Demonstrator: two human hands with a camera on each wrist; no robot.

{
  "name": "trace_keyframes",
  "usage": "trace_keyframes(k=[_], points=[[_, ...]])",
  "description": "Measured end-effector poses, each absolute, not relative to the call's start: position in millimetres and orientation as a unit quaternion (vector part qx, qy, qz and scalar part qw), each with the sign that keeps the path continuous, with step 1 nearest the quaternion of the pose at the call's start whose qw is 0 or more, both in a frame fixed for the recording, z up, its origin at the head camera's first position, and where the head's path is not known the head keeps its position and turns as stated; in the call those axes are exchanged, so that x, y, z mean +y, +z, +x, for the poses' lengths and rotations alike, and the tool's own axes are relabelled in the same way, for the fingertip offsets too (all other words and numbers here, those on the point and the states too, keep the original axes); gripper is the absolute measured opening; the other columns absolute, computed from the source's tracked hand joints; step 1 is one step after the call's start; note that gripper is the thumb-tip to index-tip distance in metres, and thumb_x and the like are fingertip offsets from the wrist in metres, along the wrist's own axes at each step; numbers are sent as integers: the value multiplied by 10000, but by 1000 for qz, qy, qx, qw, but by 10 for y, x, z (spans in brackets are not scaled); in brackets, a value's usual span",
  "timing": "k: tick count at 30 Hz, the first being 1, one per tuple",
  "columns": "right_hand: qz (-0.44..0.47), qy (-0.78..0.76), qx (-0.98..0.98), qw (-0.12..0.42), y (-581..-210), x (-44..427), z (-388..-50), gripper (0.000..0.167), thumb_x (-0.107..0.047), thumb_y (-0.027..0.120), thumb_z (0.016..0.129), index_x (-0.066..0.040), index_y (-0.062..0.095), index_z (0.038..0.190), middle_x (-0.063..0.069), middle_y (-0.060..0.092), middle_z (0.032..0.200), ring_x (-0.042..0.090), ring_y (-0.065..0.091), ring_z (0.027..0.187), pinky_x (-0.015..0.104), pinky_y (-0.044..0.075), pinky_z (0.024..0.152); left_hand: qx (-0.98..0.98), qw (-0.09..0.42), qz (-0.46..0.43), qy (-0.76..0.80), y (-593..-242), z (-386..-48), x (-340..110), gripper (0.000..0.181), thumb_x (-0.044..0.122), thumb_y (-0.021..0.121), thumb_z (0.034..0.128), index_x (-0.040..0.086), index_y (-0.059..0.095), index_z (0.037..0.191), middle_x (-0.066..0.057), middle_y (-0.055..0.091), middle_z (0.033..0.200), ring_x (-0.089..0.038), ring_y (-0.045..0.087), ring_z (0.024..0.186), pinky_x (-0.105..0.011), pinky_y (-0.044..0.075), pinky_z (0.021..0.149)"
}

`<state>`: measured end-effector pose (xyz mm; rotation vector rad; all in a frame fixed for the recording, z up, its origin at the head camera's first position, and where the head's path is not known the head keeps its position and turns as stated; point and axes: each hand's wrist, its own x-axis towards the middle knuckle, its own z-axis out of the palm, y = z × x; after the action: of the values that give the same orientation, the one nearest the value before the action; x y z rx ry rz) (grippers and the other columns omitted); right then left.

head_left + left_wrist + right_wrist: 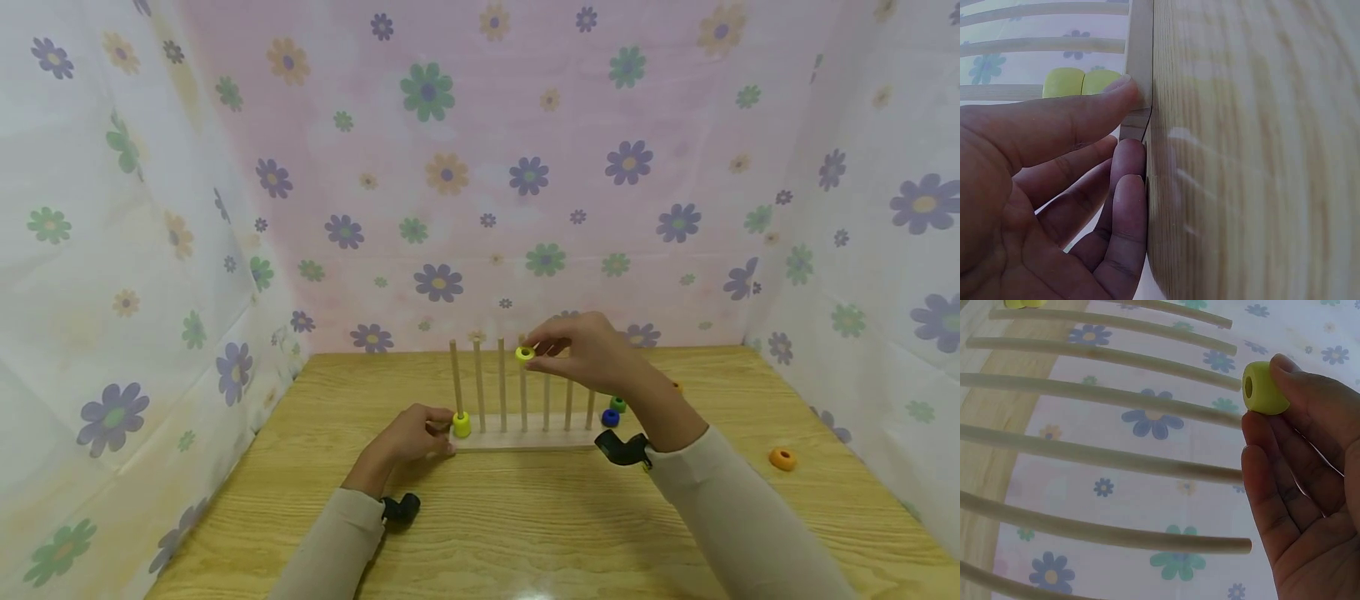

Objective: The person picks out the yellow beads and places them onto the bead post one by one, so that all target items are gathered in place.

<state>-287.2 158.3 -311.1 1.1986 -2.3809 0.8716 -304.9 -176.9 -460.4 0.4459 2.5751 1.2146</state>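
Note:
A pale wooden peg rack [525, 438] with a row of upright pegs stands on the table. My left hand [412, 435] holds the left end of its base, thumb on one side and fingers curled at the end in the left wrist view. Two stacked yellow beads [1063, 82] sit low on the leftmost peg, beside that thumb. Between thumb and fingertips, my right hand [588, 354] pinches another yellow bead [1268, 387]. This bead is up near the peg tops around the middle of the rack, its hole facing the pegs in the right wrist view.
Near the rack's right end lie a blue bead [611, 418] and a green bead [618, 404]. An orange bead [783, 459] rests farther right, and another orange piece [677, 387] is partly hidden behind the right arm. Flowered cloth [480, 242] surrounds the wooden table [480, 517].

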Motion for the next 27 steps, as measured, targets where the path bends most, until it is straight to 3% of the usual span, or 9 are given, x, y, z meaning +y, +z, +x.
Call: trace_keyframes(k=[13,27], points=[[421,337,-826,164,-3069,1380,-2895,250,-217,835,894,-179,795,1138,-65,772,987,50,710,829,277,610,751,882,126,156,426,-4586,-3037,-1767,565,99,836,879,85,650,1412,-155,599,1472,-203,699,1038,-372,603,863],[423,337,-823,172,-3021,1218,-2940,257,-192,842,886,-138,794,1133,-43,779,1015,59,725,851,273,615,788,882,123,154,428,-4578,-3037,-1754,561,72,833,875,63,650,1405,-162,600,1468,-209,700,1041,-365,605,851]])
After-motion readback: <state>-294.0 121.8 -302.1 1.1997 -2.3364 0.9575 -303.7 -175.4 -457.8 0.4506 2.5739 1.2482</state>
